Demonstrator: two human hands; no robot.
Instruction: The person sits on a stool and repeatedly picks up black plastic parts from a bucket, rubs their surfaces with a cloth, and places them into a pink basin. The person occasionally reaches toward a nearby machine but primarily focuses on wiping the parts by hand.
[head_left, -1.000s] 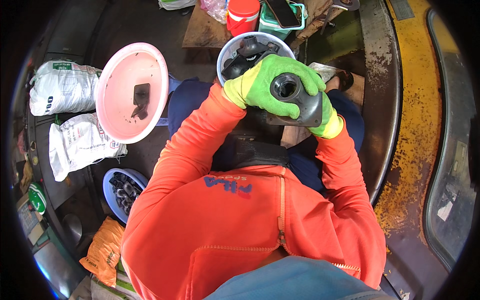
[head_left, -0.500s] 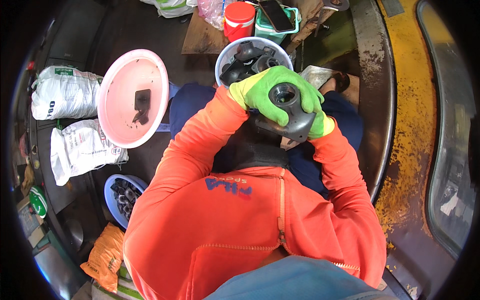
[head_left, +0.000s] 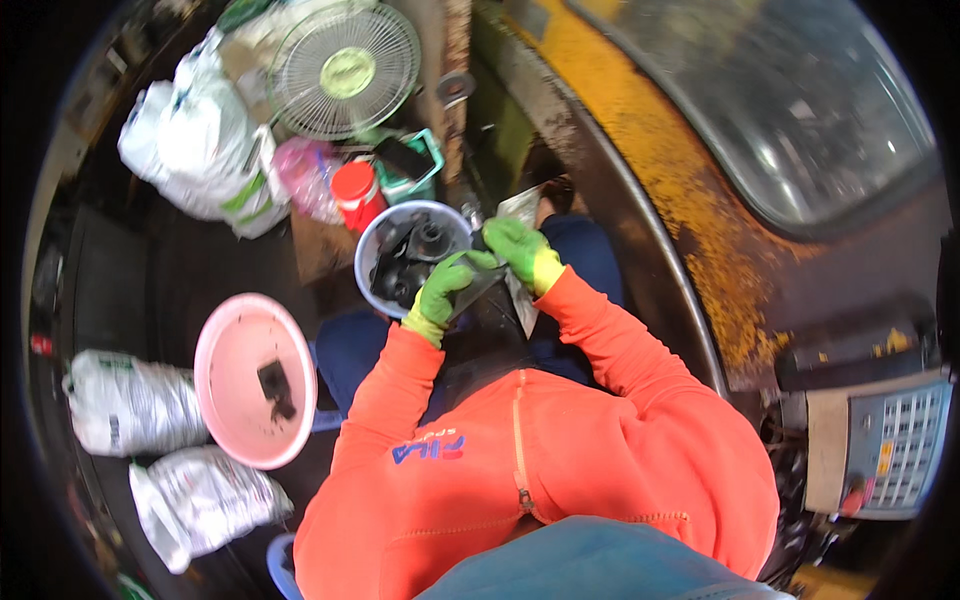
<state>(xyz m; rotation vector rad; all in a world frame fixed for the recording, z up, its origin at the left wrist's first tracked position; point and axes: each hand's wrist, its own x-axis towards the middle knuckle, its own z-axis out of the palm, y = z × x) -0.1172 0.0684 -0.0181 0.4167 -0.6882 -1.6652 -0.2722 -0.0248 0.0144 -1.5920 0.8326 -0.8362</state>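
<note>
Machine housing [head_left: 700,200], yellow w/ worn paint and a curved glass window, fills the right side; a keypad panel [head_left: 895,450] sits at its lower right. Next in size, white sacks: one heap [head_left: 200,150] top left by a pale green desk fan [head_left: 345,75], two more [head_left: 130,405] at lower left on the floor. Pink basin [head_left: 255,380] lies left of the person's knee w/ a small dark piece inside. Grey-white bucket [head_left: 410,255] stands just ahead of the knees, loaded w/ black rubber-looking parts; a red-lidded jar [head_left: 357,193] and a teal basket [head_left: 410,170] are just behind it. Change vs. a sec ago: the view has swung up and left, so the fan and sacks now show, and both gloved hands have dropped from chest height to the bucket's near rim. The round black part [head_left: 487,290] that was turned up toward the camera is now low between the hands, mostly hidden; only a dark edge shows by a grey sheet on the lap. Left hand [head_left: 440,295], green glove, fingers clenched around that part at the rim. Right hand [head_left: 522,252] touches it from the far side, fingers curled on it. Judging by that, handling has shifted from close inspection to work right at the bucket.
</note>
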